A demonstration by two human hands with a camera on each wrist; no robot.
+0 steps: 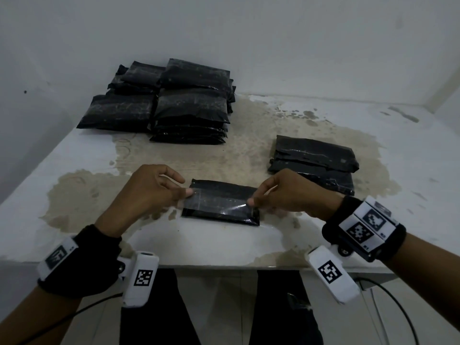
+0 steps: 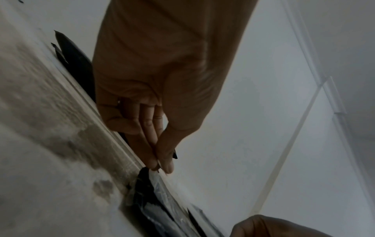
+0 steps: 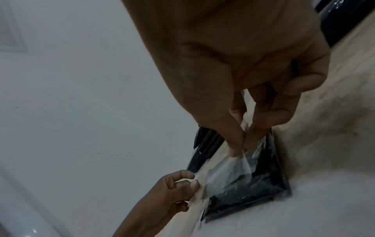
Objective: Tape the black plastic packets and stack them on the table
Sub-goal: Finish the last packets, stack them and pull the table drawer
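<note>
One black plastic packet (image 1: pixel 221 215) lies flat near the table's front edge. A clear strip of tape (image 1: pixel 219 201) stretches just above it, left to right. My left hand (image 1: pixel 185 192) pinches the tape's left end between thumb and fingers. My right hand (image 1: pixel 252 201) pinches the right end. In the right wrist view the tape (image 3: pixel 229 170) hangs slack over the packet (image 3: pixel 261 190), held by my right hand (image 3: pixel 240 150), with the left hand (image 3: pixel 192 184) further off. In the left wrist view my left hand (image 2: pixel 162 166) nips the tape over the packet (image 2: pixel 150 197).
A large pile of black packets (image 1: pixel 174 103) sits at the back of the table against the wall. A smaller stack (image 1: pixel 316 160) lies to the right, just behind my right hand. The worn white table (image 1: pixel 99 195) ends close to my wrists. Cables hang below.
</note>
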